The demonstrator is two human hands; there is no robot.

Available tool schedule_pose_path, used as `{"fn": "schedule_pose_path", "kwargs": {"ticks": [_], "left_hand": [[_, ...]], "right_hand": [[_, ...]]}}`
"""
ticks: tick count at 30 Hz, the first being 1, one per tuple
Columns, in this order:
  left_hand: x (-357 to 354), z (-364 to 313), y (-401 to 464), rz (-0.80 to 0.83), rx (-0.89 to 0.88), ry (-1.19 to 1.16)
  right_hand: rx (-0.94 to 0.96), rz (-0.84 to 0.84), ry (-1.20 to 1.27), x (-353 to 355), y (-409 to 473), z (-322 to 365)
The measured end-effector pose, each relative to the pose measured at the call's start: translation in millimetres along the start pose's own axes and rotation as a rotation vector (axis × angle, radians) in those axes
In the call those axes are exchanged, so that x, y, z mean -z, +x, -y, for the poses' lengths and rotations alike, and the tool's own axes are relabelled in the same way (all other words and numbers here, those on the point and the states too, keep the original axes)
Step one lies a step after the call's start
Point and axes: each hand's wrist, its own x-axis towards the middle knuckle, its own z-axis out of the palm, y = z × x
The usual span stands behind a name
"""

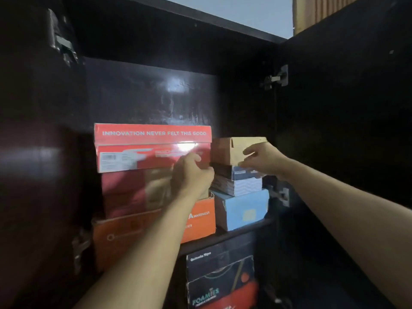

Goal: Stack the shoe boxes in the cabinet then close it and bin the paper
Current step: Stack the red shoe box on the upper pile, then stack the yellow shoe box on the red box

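Observation:
An open dark cabinet (151, 92) holds two stacks of shoe boxes on one shelf (236, 234). The left stack has a red box (151, 139) on top, a dark red box (124, 192) under it and an orange box (198, 221) at the bottom. My left hand (191, 175) curls around the red box's right end. The right stack has a brown cardboard box (225, 150) on top, then a dark box (223, 171), a white patterned box (240, 186) and a light blue box (243, 210). My right hand (263, 161) rests against the brown box's front, fingers spread. No paper is in view.
Both cabinet doors stand open, the left door (33, 152) and the right door (345, 130), with metal hinges (276, 78) on the side walls. A black box with green lettering (220, 270) sits on the shelf below. There is space above both stacks.

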Motion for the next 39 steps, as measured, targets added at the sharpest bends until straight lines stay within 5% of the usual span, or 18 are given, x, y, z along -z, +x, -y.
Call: {"fn": "schedule_pose_path", "kwargs": {"ticks": [5, 12, 17, 29, 39], "left_hand": [[-66.6, -21.7, -35.6, 0.511, 0.046, 0.065], [-162.7, -76.9, -134.8, 1.214, -0.143, 0.289], [-229.7, -110.9, -228.1, 1.484, -0.256, 0.230], [-415.2, -122.8, -418.6, 1.664, -0.214, 0.120], [-532.1, -96.7, -488.8, 1.581, -0.113, 0.047]], "right_hand": [[-0.169, 0.159, -0.310, 56.7, -58.9, -56.6], [-0.550, 0.270, -0.378, 124.4, -151.7, -144.3], [-0.771, 0.281, -0.366, 168.8, -229.6, -225.6], [-1.165, 0.159, -0.341, 225.7, -385.0, -450.2], [-1.161, -0.028, -0.370, 228.5, -405.9, -599.0]]}}
